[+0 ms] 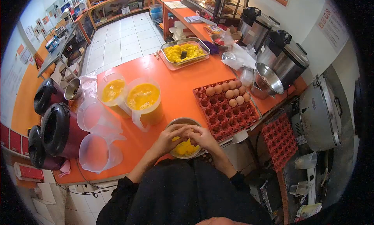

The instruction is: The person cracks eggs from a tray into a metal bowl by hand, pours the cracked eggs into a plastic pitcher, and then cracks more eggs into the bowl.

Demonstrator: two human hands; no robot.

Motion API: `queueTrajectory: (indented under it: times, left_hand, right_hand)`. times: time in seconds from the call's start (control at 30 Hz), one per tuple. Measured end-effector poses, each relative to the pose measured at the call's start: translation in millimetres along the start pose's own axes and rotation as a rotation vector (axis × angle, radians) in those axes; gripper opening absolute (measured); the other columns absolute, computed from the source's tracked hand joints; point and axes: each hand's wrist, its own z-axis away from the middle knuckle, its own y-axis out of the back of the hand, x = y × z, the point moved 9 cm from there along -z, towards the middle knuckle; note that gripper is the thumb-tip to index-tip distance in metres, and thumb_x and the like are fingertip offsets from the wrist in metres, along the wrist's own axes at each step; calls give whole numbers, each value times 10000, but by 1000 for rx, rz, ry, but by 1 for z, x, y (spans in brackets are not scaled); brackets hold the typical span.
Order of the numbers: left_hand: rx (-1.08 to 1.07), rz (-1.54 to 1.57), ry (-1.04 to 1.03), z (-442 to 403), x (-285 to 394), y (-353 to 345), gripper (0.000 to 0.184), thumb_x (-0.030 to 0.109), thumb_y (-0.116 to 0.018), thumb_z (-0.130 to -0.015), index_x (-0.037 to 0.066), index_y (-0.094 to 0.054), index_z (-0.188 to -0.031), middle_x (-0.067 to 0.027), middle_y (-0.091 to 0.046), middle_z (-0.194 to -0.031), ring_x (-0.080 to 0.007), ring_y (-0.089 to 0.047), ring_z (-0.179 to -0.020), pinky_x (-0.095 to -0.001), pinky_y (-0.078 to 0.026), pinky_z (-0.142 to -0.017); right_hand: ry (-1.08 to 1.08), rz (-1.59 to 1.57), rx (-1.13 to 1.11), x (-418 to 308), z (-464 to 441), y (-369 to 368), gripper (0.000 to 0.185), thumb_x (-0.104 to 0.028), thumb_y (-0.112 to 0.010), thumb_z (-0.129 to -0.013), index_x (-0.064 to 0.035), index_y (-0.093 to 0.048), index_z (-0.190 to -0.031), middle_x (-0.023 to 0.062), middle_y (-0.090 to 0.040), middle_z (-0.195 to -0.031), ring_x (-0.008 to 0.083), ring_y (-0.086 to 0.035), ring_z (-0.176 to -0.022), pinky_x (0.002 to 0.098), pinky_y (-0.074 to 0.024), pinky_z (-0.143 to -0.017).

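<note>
Above a metal bowl of yellow egg, my left hand and my right hand meet with curled fingers. Between them is a brown egg, mostly covered by the fingers, so whether its shell is split cannot be seen. To the right lies a red egg tray, with several brown eggs in its far part and bare hollows nearer me. Left of the bowl stand two pitchers of beaten egg, a larger pitcher and a smaller pitcher.
Two plastic pitchers and dark red flasks crowd the orange table's left side. A glass dish of yellow food sits at the back. Steel cookers, a steel bowl and another egg tray are right.
</note>
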Motion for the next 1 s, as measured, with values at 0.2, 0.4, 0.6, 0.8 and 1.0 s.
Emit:
queueTrajectory:
  times: [0.2, 0.4, 0.6, 0.8, 1.0]
  left_hand:
    - [17, 33, -7, 1, -7, -2, 493, 114, -758, -803, 130, -629, -1279, -138, -629, -1232, -297, -633, -1114, -392, -535, -934]
    - [32, 18, -27, 3, -11, -4, 511, 103, -775, -785, 138, -632, -1275, -117, -637, -1229, -287, -642, -1099, -388, -540, -930]
    - [46, 49, -64, 1, -3, 1, 498, 99, -790, -777, 122, -643, -1253, -115, -644, -1220, -282, -646, -1090, -380, -546, -919]
    - [23, 116, -21, 2, -9, 6, 508, 74, -775, -782, 111, -629, -1267, -116, -635, -1244, -285, -640, -1101, -380, -552, -916]
    - [-111, 162, 12, -4, 2, 11, 423, 38, -725, -817, 115, -660, -1228, -97, -629, -1270, -298, -616, -1143, -392, -529, -957]
  right_hand:
    - [14, 68, 35, -2, -1, 2, 382, -230, -642, -939, -19, -612, -1255, 0, -619, -748, 50, -533, -612, 222, -428, -522]
    - [-3, 115, 55, -14, 4, -1, 376, -150, -613, -923, 4, -621, -1266, -33, -510, -646, 50, -459, -560, 230, -382, -506]
    - [31, 192, 54, -13, 2, 4, 378, -205, -611, -900, -20, -645, -1228, -6, -595, -679, 54, -528, -579, 235, -446, -532]
    - [97, 231, 8, -15, 0, 7, 402, -202, -623, -864, -68, -640, -1243, 40, -636, -759, 133, -596, -685, 294, -499, -653]
    - [198, 641, -33, -48, 13, 7, 455, -234, -622, -842, -111, -606, -1280, 168, -665, -933, 259, -660, -841, 344, -519, -798]
